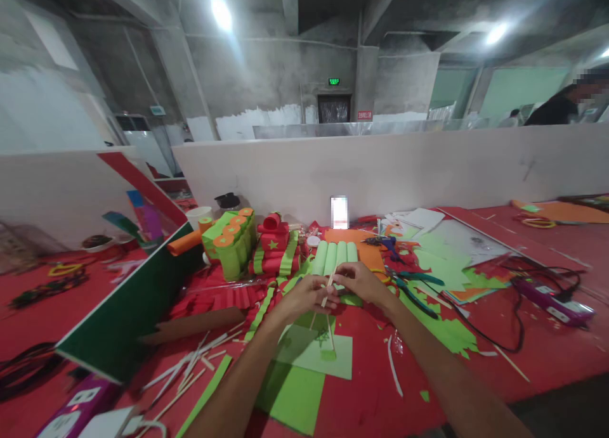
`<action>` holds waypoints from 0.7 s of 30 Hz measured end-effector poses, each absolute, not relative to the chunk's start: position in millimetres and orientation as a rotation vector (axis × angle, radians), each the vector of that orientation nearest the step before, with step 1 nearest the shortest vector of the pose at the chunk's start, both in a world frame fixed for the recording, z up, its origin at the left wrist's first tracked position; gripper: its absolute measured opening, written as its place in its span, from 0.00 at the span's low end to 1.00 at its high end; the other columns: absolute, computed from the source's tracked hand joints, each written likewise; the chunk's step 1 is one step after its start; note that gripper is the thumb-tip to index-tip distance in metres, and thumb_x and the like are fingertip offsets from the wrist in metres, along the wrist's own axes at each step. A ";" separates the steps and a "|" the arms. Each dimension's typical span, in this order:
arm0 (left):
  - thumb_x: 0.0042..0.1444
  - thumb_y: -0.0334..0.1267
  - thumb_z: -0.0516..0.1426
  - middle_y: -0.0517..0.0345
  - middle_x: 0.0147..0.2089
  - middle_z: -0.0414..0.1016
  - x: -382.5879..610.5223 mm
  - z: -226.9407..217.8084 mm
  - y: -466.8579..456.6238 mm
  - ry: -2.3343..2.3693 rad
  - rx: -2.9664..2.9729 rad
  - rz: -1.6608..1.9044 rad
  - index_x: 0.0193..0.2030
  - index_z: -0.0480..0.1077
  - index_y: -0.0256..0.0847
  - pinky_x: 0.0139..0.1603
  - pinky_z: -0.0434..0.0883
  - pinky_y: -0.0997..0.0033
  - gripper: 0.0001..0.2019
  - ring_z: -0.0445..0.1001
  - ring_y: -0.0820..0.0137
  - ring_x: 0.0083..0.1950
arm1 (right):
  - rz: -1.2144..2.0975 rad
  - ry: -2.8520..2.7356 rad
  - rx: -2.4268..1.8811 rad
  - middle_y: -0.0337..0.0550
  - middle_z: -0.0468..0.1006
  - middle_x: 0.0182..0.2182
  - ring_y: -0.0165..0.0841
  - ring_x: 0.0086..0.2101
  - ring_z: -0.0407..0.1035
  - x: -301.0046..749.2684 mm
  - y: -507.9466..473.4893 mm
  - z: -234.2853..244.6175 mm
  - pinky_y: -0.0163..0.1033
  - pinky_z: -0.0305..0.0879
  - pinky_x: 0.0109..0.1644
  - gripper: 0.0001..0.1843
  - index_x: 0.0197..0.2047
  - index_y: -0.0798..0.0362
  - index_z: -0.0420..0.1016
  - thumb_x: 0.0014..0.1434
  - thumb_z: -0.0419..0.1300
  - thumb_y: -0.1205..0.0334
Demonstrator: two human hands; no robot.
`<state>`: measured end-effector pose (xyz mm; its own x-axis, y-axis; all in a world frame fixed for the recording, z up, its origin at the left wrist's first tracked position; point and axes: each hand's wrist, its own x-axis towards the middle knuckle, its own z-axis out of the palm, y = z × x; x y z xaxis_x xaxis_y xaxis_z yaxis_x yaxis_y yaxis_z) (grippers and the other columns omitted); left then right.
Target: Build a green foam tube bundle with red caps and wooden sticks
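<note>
My left hand [308, 296] and my right hand [358, 281] meet at the middle of the table, fingers pinched close together. Between them is a thin pale wooden stick [325, 302], tilted, gripped by the left fingers; the right fingertips are at its upper end. More thin sticks [331, 336] slant down below the hands over a pale green paper sheet [342, 360] with a star drawn on it. Just beyond my fingers lie several light green paper rolls [337, 253] side by side. Whether the right hand grips the same stick or another piece is hard to make out.
Red-and-green rolled models [273, 251] and green tubes with orange tops [233, 241] stand left of the rolls. A blue glue gun [391, 244], pliers [419, 292] and green paper scraps [450, 327] lie right. A dark green board [128, 311] leans at left; power strips [554, 302] and cables lie about.
</note>
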<state>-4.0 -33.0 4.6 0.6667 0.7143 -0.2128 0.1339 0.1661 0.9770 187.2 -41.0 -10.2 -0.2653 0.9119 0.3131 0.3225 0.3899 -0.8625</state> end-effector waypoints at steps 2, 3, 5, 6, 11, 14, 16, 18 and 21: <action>0.47 0.50 0.62 0.49 0.37 0.78 -3.8 2.5 -32.1 0.777 1.364 0.480 0.37 0.69 0.35 0.44 0.72 0.61 0.19 0.77 0.63 0.40 | 0.867 -1.806 -1.075 0.39 0.74 0.26 0.30 0.28 0.67 186.6 -41.0 -10.8 0.32 0.62 0.30 0.12 0.33 0.57 0.75 0.56 0.58 0.55; 0.47 0.50 0.62 0.49 0.37 0.78 -3.7 1.4 -31.5 0.778 1.364 0.481 0.37 0.68 0.35 0.44 0.72 0.61 0.19 0.77 0.63 0.40 | 0.866 -1.812 -1.080 0.40 0.74 0.27 0.30 0.28 0.67 186.4 -40.9 -10.8 0.32 0.62 0.31 0.12 0.33 0.57 0.75 0.56 0.58 0.55; 0.47 0.51 0.62 0.49 0.37 0.78 -3.7 -0.4 -30.5 0.787 1.366 0.486 0.37 0.68 0.36 0.44 0.72 0.61 0.20 0.77 0.63 0.39 | 0.833 -1.836 -1.109 0.41 0.75 0.28 0.31 0.29 0.67 187.1 -40.8 -9.6 0.33 0.63 0.32 0.13 0.35 0.56 0.75 0.56 0.58 0.55; 0.46 0.51 0.62 0.49 0.37 0.78 -3.7 -1.1 -30.0 0.793 1.368 0.489 0.37 0.68 0.36 0.43 0.72 0.61 0.20 0.78 0.63 0.39 | 0.800 -1.853 -1.133 0.41 0.76 0.29 0.32 0.30 0.68 188.6 -40.7 -8.0 0.33 0.63 0.32 0.13 0.36 0.56 0.75 0.56 0.58 0.55; 0.46 0.53 0.62 0.49 0.38 0.78 -5.3 -1.5 -28.0 0.802 1.386 0.512 0.37 0.68 0.36 0.42 0.72 0.63 0.21 0.77 0.64 0.38 | 0.556 -1.903 -1.385 0.43 0.77 0.32 0.34 0.33 0.70 218.0 -41.0 7.3 0.36 0.63 0.37 0.14 0.42 0.54 0.75 0.56 0.57 0.55; 0.47 0.53 0.61 0.50 0.40 0.78 -6.4 -0.3 -27.1 0.814 1.405 0.531 0.35 0.68 0.36 0.43 0.72 0.63 0.20 0.77 0.64 0.40 | 0.331 -1.889 -1.669 0.46 0.77 0.34 0.37 0.35 0.70 252.0 -46.4 12.7 0.39 0.63 0.39 0.16 0.42 0.53 0.74 0.55 0.57 0.52; 0.47 0.53 0.61 0.50 0.41 0.77 -6.8 0.5 -26.8 0.823 1.414 0.539 0.35 0.68 0.37 0.43 0.72 0.63 0.20 0.77 0.63 0.41 | 0.158 -1.929 -1.889 0.51 0.75 0.40 0.43 0.41 0.69 276.5 -53.2 10.6 0.45 0.62 0.43 0.24 0.47 0.52 0.73 0.51 0.60 0.47; 0.47 0.54 0.61 0.51 0.41 0.77 -6.9 1.0 -26.5 0.834 1.418 0.545 0.35 0.68 0.37 0.43 0.72 0.62 0.20 0.77 0.63 0.41 | 0.107 -1.947 -2.142 0.55 0.72 0.46 0.52 0.47 0.65 298.5 -61.0 4.6 0.51 0.60 0.45 0.33 0.50 0.50 0.71 0.43 0.64 0.41; 0.47 0.54 0.61 0.50 0.40 0.78 -6.6 1.5 -26.5 0.847 1.423 0.556 0.35 0.68 0.37 0.43 0.72 0.62 0.20 0.77 0.63 0.41 | 0.179 -1.958 -2.358 0.56 0.68 0.50 0.56 0.49 0.63 321.4 -69.6 -6.0 0.56 0.59 0.45 0.40 0.54 0.47 0.67 0.39 0.66 0.40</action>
<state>-6.6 -26.5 1.5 0.6050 0.7773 -0.1726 0.1510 0.1008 0.9834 321.4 -69.6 -6.0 0.1809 0.9825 -0.0441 0.9743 -0.1851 -0.1286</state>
